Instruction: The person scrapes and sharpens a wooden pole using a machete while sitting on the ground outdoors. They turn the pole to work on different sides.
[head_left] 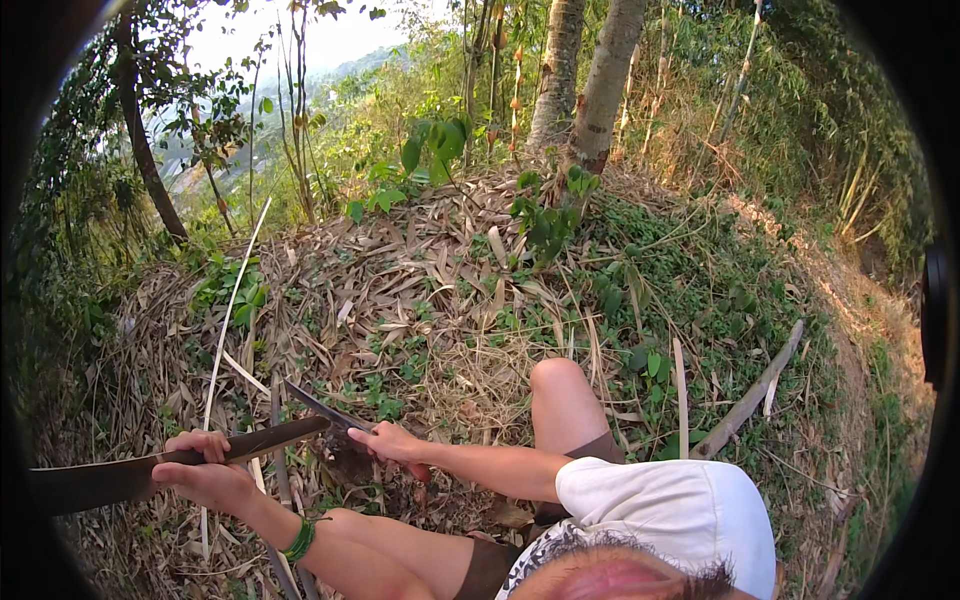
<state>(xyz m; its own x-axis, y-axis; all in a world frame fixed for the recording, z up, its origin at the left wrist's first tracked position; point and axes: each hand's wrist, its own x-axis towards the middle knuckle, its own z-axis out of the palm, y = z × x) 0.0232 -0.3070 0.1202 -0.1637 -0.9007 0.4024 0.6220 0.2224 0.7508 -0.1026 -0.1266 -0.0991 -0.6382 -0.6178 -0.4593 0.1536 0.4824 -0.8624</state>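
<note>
My left hand is wrapped round a long dark piece of split bamboo, which slants across the lower left, its wider end running out to the left rim. A green band circles that wrist. My right hand grips a knife with a dark blade; a bit of reddish handle shows below the fist. The blade points up and to the left, crossing the bamboo's narrow right end. Whether its edge is cutting into the bamboo there cannot be made out.
Pale thin strips lie at the left, another strip to the right. A grey pole rests on the ground at the right. Dry leaves and green plants cover the slope. Two tree trunks rise at the back.
</note>
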